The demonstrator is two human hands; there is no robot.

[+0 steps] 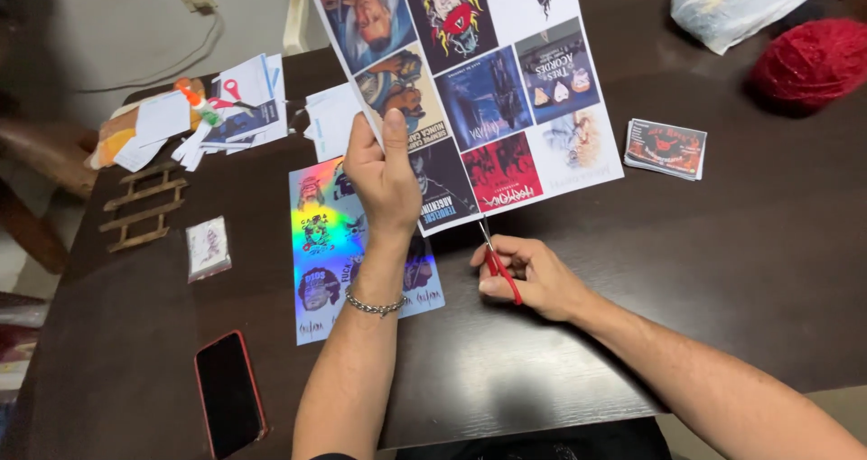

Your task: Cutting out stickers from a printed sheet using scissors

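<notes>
Fingers (390,144) of the left hand (384,180) pinch the printed sheet (488,90); the right hand (528,275) grips red scissors (497,266). Cut best with the sheet taut, blades following the picture borders.

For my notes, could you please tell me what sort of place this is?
Probably a home craft table: a dark wooden table with a printed picture sheet, red-handled scissors and a ball of red yarn.

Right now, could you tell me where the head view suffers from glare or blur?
In the head view, glare washes the dark table near its front edge; the holographic sheet throws rainbow sheen; the printed sheet in the left hand stays sharp; the top left corner is blurred.
</notes>
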